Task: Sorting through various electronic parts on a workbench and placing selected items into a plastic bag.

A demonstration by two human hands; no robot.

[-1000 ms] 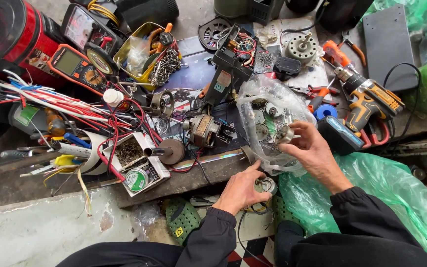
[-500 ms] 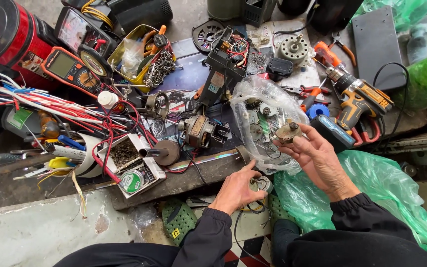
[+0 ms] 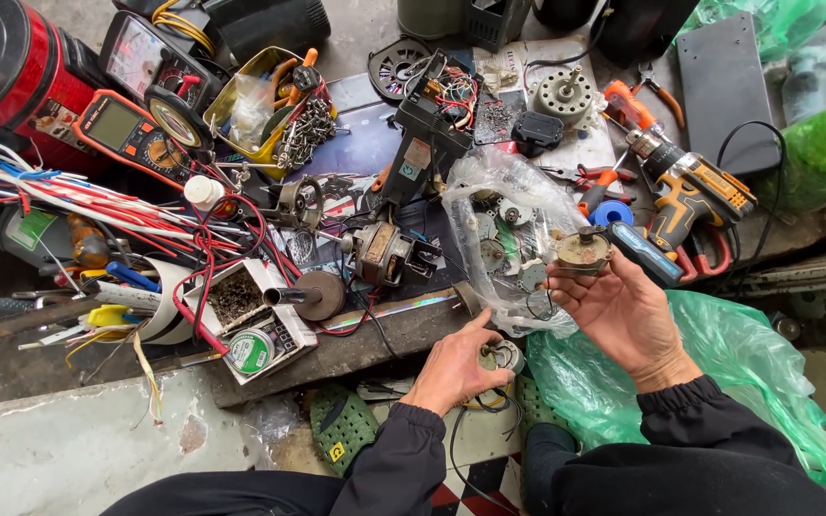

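Note:
My right hand (image 3: 623,311) holds a small round metal motor (image 3: 582,250) with a short shaft, lifted just right of a clear plastic bag (image 3: 507,239) that holds several similar round parts. My left hand (image 3: 456,368) rests lower down at the edge of a dark board, its fingers closed on another small round motor (image 3: 503,356) with wires trailing below it. Both arms wear dark sleeves.
An orange cordless drill (image 3: 685,196), red pliers (image 3: 593,182), an orange multimeter (image 3: 126,129), a bundle of red and white wires (image 3: 88,205), a solder spool (image 3: 249,352) and a bare motor core (image 3: 384,253) crowd the surface. A green plastic bag (image 3: 738,373) lies at the right.
My right hand has drawn the small round motor out of the clear bag and turned palm up. My left hand has stayed on its motor at the board's edge.

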